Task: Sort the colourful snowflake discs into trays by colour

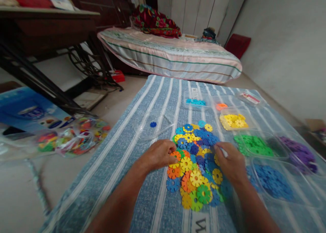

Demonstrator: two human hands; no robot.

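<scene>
A heap of flat, notched plastic discs [196, 177] in yellow, orange, green and blue lies on the striped cloth in front of me. At the heap's left edge is my left hand [161, 154], its fingers curled in beside an orange disc [175, 155]; whether they grip a disc is hidden. My right hand [231, 161] bends over the heap's right side, close to blue discs [210, 138]. Its fingers are drawn together, and anything between them cannot be made out. Left of the heap, one dark blue disc [153, 124] rests in a clear plastic container [142, 133].
Clear boxes on the right hold sorted discs: light blue [195, 102], orange [221, 106], yellow [233, 121], green [254, 144], purple [300, 153] and blue [272, 182]. Bags of coloured pieces [75, 139] lie left, below a sewing table [48, 14]. A bed [173, 56] stands behind.
</scene>
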